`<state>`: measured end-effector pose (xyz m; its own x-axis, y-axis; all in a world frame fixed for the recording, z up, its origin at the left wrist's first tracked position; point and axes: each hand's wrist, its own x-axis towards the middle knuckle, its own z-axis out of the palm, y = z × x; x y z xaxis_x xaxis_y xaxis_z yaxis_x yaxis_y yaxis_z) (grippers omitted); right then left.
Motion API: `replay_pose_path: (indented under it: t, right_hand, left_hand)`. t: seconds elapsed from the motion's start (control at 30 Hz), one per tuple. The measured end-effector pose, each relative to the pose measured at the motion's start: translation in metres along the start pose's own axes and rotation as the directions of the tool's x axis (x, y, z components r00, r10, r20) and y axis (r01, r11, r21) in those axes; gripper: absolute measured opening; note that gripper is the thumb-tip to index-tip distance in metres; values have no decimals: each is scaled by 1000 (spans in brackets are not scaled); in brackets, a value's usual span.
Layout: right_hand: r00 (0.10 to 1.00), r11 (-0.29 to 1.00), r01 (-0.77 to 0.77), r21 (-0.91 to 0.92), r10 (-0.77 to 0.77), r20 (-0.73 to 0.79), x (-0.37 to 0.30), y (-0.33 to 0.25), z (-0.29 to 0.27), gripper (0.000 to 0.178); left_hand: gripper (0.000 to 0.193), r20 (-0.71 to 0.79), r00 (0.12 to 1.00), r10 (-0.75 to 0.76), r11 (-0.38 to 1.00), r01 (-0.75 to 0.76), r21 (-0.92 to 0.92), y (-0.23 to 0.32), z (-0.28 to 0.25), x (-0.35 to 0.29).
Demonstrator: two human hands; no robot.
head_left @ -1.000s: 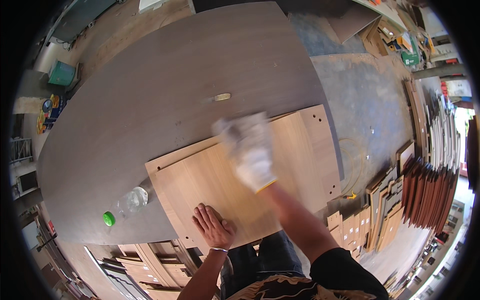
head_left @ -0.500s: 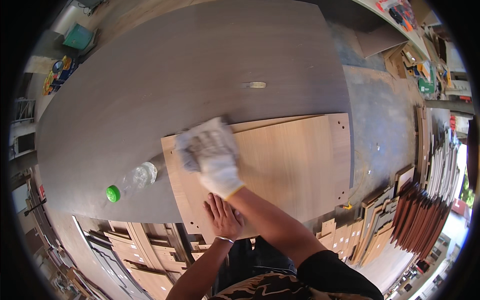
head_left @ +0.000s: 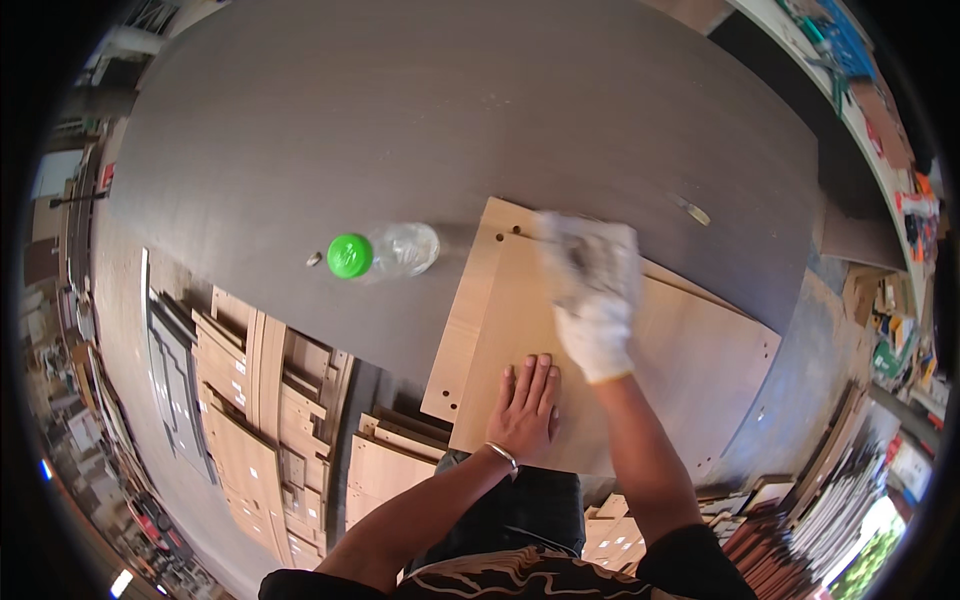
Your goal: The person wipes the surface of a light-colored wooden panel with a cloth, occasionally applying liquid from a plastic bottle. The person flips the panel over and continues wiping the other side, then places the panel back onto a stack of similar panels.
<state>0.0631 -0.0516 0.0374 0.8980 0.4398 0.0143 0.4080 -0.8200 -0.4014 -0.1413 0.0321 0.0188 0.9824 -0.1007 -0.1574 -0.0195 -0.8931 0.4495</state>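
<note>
A gray table (head_left: pixel 450 120) held tan boards (head_left: pixel 690 345) toward four o'clock. Left hand (head_left: pixel 527 412) lay open; right hand's (head_left: pixel 598 322) grip was too blurry to tell.

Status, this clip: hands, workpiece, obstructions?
Bare left hand flat on upper tan rectangular wooden panel. White-gloved right hand, blurred, with greyish cloth at panel's far edge. Clear green-capped plastic bottle left of panel, seemingly unobstructive.

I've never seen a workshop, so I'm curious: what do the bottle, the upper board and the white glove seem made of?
Bottle: probably plastic, clear and shiny; it is transparent with bright glints.
Upper board: wood or a laminate imitating it, smooth; faint brown grain shows.
White glove: probably knitted cloth, matt; it looks soft, though blurred.
</note>
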Motion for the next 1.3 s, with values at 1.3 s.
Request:
replay_pose_path:
  t: [1.3]
  right_hand:
    - [233,449,857,252,-775,588,-147,-98,50,59]
  left_hand:
    - [75,-295,939,176,979,-198,-47,67,109,-18]
